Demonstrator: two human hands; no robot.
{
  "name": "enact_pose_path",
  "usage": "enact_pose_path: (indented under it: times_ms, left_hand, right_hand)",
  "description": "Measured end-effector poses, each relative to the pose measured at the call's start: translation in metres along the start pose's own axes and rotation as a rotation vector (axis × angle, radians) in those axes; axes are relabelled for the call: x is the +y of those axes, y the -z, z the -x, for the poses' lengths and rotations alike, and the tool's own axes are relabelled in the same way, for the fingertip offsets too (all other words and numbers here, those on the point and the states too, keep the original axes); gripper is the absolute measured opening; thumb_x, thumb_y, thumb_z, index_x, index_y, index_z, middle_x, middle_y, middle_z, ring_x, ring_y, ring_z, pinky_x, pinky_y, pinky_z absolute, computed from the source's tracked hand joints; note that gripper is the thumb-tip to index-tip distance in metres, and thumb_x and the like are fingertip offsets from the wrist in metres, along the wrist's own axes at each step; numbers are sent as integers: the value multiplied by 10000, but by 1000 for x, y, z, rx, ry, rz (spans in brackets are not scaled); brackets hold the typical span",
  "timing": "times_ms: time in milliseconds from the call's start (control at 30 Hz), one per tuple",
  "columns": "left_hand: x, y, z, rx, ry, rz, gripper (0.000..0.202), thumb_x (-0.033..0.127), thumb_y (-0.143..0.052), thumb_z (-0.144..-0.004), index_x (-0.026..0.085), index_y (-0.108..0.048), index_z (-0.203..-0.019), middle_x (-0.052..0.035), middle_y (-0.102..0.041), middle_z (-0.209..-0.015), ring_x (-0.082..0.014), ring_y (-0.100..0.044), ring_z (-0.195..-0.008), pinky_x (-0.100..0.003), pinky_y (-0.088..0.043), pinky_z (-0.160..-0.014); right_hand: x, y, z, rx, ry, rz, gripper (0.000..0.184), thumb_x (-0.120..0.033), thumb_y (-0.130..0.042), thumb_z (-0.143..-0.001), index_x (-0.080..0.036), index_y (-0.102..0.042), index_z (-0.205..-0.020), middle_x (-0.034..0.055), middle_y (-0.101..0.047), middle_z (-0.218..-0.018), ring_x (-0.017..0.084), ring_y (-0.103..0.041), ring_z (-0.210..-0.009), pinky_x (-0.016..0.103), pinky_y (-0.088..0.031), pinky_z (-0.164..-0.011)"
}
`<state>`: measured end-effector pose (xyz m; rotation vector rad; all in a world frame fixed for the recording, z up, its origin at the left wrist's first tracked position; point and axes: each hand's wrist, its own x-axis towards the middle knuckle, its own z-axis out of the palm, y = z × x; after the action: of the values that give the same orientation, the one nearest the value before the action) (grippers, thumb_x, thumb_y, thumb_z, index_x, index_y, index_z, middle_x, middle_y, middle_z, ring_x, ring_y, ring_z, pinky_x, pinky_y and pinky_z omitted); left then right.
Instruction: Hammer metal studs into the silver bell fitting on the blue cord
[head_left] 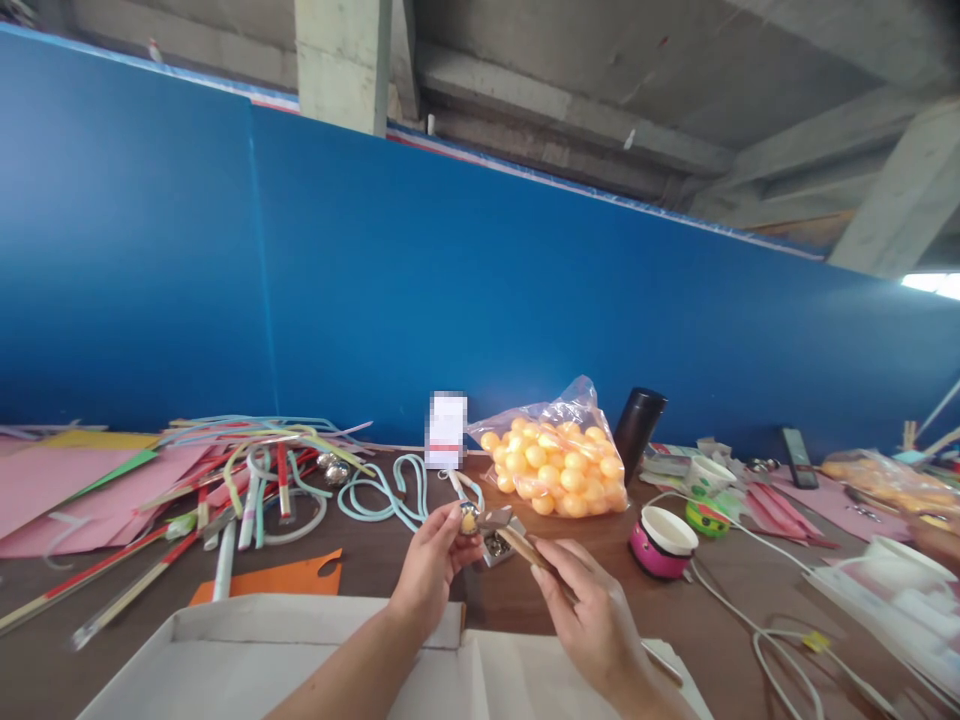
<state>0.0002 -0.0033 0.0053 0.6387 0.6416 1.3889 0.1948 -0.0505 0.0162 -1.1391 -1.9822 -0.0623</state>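
Observation:
My left hand point(433, 565) is closed in a pinch on a small shiny bell-like ball point(469, 520) held above the table. My right hand point(592, 610) is closed round a thin brown stick point(525, 548) whose metal-looking tip point(495, 519) meets the small ball. Just beneath them sits a little box of small metal pieces point(495, 546). A clear bag of orange balls point(559, 465) lies a short way beyond my hands.
An open white cardboard box point(247, 655) lies at the near edge. Coloured straws and strips point(247, 480), pink paper point(67, 490), mint cords point(386, 490) and an orange paper piece point(289, 578) spread left. A black cup point(639, 428), pink tape roll point(662, 541), white cables point(765, 610) sit right.

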Motion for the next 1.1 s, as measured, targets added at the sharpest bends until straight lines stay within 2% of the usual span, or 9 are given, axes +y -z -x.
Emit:
enact_pose_path:
  times_ms: [233,367,533,1100]
  left_hand:
    - [0,2,0,-16,4,-11,323,348,-708,-706,143,-634,-944,-49,-674,-752,-137,-642,-650,-247,-534,-615]
    - [1,0,1,10,4,-1,302,350,-708,-703,139,-638,-908,-49,-673,-746,-137,-639,-646,-243,-534,-605]
    - [0,1,0,-18,6,-13,300,336,-681,-735,140,-627,-956,-45,-672,-750,-133,-634,-643,-245,-534,-609]
    - [0,1,1,-20,-1,-33,337,342,-696,-724,129,-624,-975,-57,-684,-759,-132,-637,-650,-249,-542,-622]
  right_hand:
    - [-3,2,-2,57,18,8,280,-218,-481,-878,-198,-603,-1129,101,-663,-1000,209,-647,-899,297,-545,-788]
    - [-1,1,-1,-1,7,-1,285,-198,-474,-880,-206,-594,-1139,98,-657,-1007,208,-641,-904,300,-541,-792]
    - [0,1,0,5,17,-17,305,-183,-467,-886,-190,-562,-1175,121,-638,-1042,219,-620,-941,331,-528,-817]
    - [-1,1,0,-32,15,0,303,-181,-460,-888,-198,-565,-1172,107,-634,-1039,209,-615,-948,313,-518,-826]
